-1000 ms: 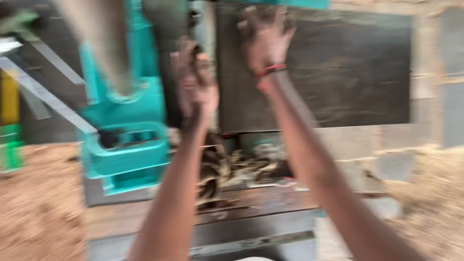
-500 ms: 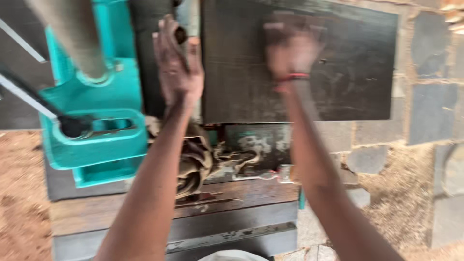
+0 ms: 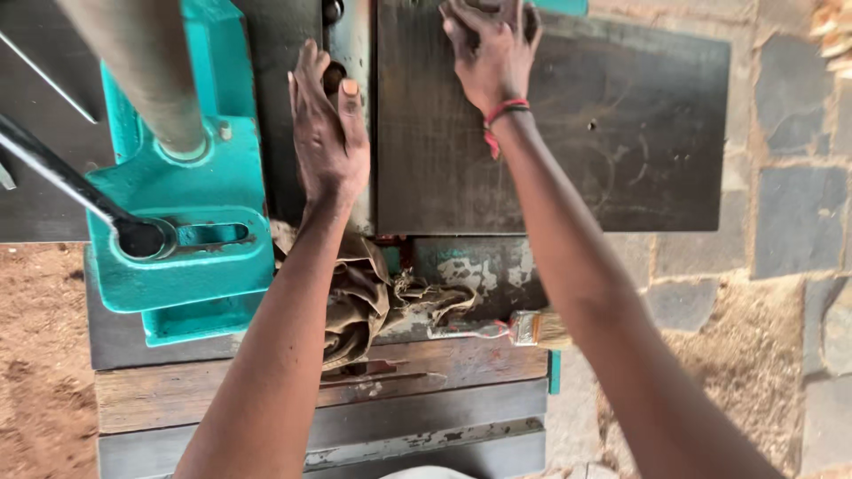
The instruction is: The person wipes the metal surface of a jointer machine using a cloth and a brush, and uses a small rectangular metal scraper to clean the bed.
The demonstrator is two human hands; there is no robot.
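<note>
My left hand [image 3: 324,124] lies flat, fingers stretched forward and close together, on a dark narrow strip [image 3: 275,106] between the teal machine body [image 3: 191,257] and the dark metal table plate [image 3: 568,142]. My right hand [image 3: 488,53], with a red thread band at the wrist, rests at the far edge of that plate. Its fingers curl down, and what they close on is hidden at the frame's top. Both forearms reach forward over the bench.
A crumpled brown rag [image 3: 364,297] and a small paintbrush [image 3: 524,328] lie on the worn bench below the plate. A dark lever [image 3: 62,177] enters the teal casting, beside a tan cylinder [image 3: 142,71]. Stone paving [image 3: 790,177] lies right, sawdust [image 3: 35,355] left.
The view has steadied and sharpened. My right hand has moved farther up the dark plate toward its far edge. My left hand stays on the dark strip.
</note>
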